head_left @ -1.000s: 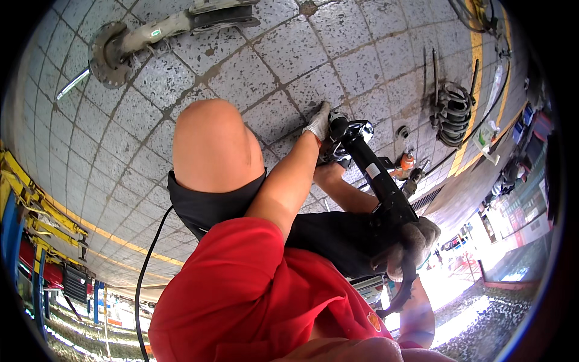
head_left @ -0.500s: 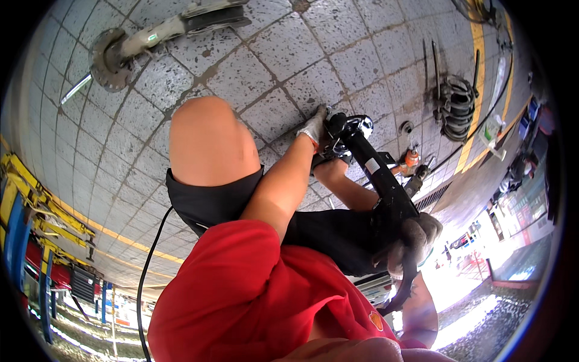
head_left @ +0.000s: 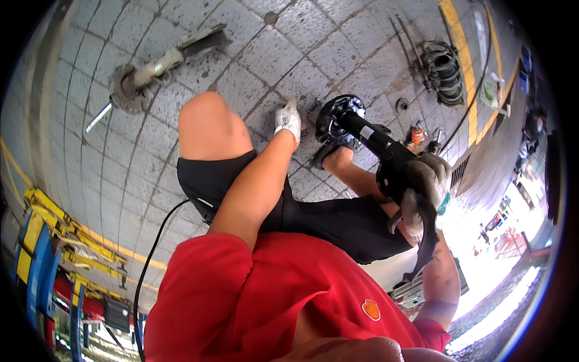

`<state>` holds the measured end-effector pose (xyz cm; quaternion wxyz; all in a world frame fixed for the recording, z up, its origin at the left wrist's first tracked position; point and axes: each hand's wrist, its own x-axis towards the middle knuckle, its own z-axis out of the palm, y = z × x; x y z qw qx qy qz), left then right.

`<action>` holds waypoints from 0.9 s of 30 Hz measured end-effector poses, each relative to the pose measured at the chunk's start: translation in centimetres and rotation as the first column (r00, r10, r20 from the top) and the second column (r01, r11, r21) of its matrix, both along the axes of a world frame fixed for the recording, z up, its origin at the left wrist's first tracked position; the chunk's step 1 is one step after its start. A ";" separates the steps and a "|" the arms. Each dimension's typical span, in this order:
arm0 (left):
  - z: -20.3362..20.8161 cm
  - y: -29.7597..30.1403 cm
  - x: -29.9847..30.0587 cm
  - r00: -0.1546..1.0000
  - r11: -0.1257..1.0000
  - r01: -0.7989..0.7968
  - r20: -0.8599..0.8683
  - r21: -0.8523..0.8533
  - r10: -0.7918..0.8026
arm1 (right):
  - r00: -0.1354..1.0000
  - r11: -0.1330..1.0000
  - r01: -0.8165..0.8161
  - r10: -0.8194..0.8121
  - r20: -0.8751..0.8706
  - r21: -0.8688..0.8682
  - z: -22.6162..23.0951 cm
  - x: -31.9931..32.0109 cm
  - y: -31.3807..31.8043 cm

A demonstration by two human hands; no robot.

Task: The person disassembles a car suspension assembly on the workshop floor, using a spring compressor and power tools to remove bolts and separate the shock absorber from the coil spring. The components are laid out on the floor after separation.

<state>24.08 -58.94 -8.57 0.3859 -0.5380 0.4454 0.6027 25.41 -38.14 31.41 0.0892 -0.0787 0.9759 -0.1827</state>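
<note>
A new-looking black shock absorber strut (head_left: pixel 377 142) slants across in front of my right knee, its round spring seat (head_left: pixel 330 123) at the far end. My gloved right hand (head_left: pixel 429 184) wraps round its near end, by the bracket. My left hand (head_left: pixel 288 120), in a white glove, is just left of the spring seat and apart from it. Its fingers look pressed together; anything inside them is hidden. A worn strut (head_left: pixel 160 66) with a bare rod lies on the floor at the far left.
On the tiled floor at the right lie a coil spring (head_left: pixel 443 72), a small round part (head_left: pixel 403 105), an orange-and-black tool (head_left: pixel 416 137) and a thin rod (head_left: pixel 407 39). A black cable (head_left: pixel 145 265) runs by my left side. Yellow-and-blue lift arms (head_left: pixel 48 241) stand at the left.
My left hand has come away from the strut's far end and moved left. The strut has turned so its spring seat shows more. My right hand still grips it, and the view has shifted.
</note>
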 end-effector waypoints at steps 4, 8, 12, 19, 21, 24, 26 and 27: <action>4.7 3.3 -0.6 0.994 0.907 -0.111 0.058 0.406 0.096 | 0.995 0.994 0.093 -0.095 -0.034 -0.057 0.7 0.3 0.7; 9.1 5.2 -1.9 0.990 0.737 -0.128 0.045 0.664 0.132 | 0.993 0.994 0.107 -0.108 -0.047 -0.022 2.8 0.9 0.3; 11.5 5.8 -3.1 0.999 0.720 0.034 -0.053 0.693 0.003 | 0.985 0.987 0.158 -0.159 -0.070 -0.023 4.5 2.5 -0.5; 10.4 7.0 -1.6 0.656 0.772 0.604 -0.673 0.199 -0.340 | 0.852 0.854 0.518 -0.509 -0.125 0.055 2.1 10.9 2.0; 10.4 7.7 0.7 0.608 0.792 0.594 -0.723 0.140 -0.328 | 0.819 0.823 0.568 -0.562 -0.118 0.018 0.8 14.1 3.3; 10.7 8.6 2.4 0.579 0.827 0.561 -0.730 0.034 -0.363 | 0.789 0.792 0.611 -0.610 -0.073 -0.007 -1.0 16.9 5.5; 10.9 8.9 3.2 0.582 0.859 0.512 -0.725 -0.026 -0.369 | 0.794 0.801 0.584 -0.597 -0.111 -0.133 -2.3 18.6 7.2; 10.8 9.6 3.4 0.527 0.847 0.521 -0.741 -0.104 -0.416 | 0.758 0.758 0.631 -0.648 -0.077 -0.163 -3.8 19.7 8.7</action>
